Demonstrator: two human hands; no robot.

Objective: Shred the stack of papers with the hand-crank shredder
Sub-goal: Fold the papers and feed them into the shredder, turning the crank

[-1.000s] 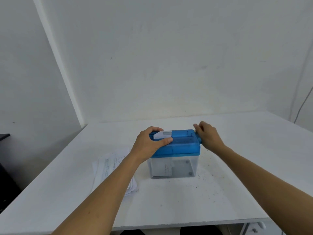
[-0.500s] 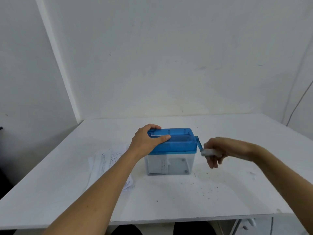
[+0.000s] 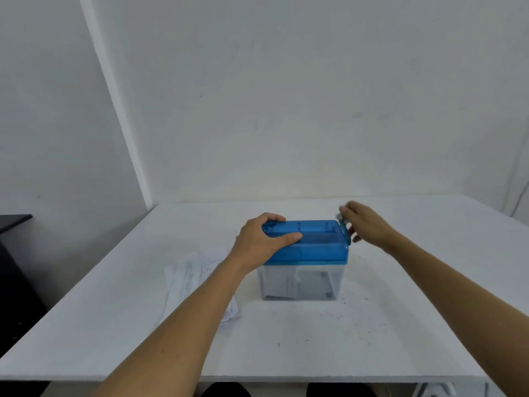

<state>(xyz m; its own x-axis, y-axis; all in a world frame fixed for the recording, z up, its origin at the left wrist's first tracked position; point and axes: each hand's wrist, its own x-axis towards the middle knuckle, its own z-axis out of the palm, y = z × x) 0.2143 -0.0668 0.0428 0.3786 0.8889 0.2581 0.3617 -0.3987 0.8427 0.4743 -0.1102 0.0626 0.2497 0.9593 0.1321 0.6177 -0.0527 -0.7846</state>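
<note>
Papers (image 3: 197,282) lie on the table (image 3: 286,339) just left of the shredder (image 3: 303,282), under your forearm; drag it and they scatter. Left hand (image 3: 263,242) grips the lid (image 3: 317,245), thumb flat on top, fingers curled over the far edge; ease off and it tips. Right hand (image 3: 369,224) fingers curl round the crank (image 3: 344,227), blurred; may slip.

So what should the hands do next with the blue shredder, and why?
Probably the right hand should swing the white crank knob round one turn. It grips the knob at the top of its circle, the left hand holds the blue plastic shredder lid steady, and a white paper piece hangs inside the clear bin, seemingly not fully through.
</note>
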